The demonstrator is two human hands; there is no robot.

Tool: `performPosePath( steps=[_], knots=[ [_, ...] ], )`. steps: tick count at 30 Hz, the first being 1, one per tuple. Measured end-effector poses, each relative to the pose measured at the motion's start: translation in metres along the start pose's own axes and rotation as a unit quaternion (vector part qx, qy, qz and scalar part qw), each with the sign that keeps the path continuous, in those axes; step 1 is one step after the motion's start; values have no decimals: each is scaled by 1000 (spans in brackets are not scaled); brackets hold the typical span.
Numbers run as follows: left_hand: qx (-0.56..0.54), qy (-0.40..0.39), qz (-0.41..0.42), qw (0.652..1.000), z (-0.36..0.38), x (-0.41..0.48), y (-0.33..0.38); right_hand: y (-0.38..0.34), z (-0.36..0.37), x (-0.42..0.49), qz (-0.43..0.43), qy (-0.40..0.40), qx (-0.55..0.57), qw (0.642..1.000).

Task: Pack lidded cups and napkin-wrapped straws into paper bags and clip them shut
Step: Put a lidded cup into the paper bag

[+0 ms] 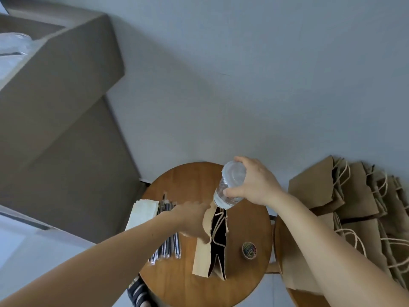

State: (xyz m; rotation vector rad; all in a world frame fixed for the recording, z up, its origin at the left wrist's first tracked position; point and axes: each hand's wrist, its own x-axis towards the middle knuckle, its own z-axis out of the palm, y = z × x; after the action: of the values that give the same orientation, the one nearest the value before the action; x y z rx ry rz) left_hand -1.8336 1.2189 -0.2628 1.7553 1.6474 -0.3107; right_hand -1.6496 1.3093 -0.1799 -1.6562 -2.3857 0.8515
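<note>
A brown paper bag (202, 258) stands open on the round wooden table (247, 222). My left hand (192, 218) grips the bag's left rim and holds its mouth apart. A clear plastic cup with a lid (231, 185) hangs tilted just above the far end of the bag's opening, with my right hand (254, 182) closed around its top. On the table left of the bag lie several straws in clear wrappers (168, 240) and a stack of pale napkins (142, 212). A small round tub of coloured clips (249, 249) sits right of the bag.
A pile of paper bags with rope handles (354, 202) lies on a second wooden surface at the right. A large cardboard box (55, 103) rises at the left against the grey wall. A striped shoe (139, 293) shows below the table edge.
</note>
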Motion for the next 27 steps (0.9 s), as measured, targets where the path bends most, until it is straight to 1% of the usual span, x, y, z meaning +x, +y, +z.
performPosePath(
  steps=[2, 3, 5, 8, 10, 13, 17, 20, 23, 27],
  knots=[
    [-25, -35, -14, 999, 17, 0, 4, 0, 4, 1, 3, 6, 12, 1000],
    [-31, -35, -26, 999, 24, -1, 7, 0, 6, 1, 6, 10, 21, 1000],
    [-47, -4, -53, 997, 38, -1, 11, -1, 12, -2, 18, 24, 45, 999],
    [-112, 49, -75, 990, 49, 1, 12, 0, 25, -9, 45, 45, 79, 995],
    [-160, 60, -86, 981, 52, 3, 10, 3, 35, -16, 53, 55, 80, 994],
    [-257, 63, -120, 957, 55, 6, 3, 7, 44, -25, 66, 49, 79, 993],
    [-316, 67, -139, 936, 58, 11, -5, 17, 40, -33, 60, 46, 76, 994],
    [-352, 82, -155, 920, 59, 14, -9, 23, 34, -42, 24, 30, 28, 999],
    [-373, 90, -160, 909, 59, 13, -13, 24, 31, -52, -44, -10, -66, 997],
    [-365, 85, -160, 913, 61, 13, -13, 25, 49, -55, -133, -88, -188, 969]
  ],
)
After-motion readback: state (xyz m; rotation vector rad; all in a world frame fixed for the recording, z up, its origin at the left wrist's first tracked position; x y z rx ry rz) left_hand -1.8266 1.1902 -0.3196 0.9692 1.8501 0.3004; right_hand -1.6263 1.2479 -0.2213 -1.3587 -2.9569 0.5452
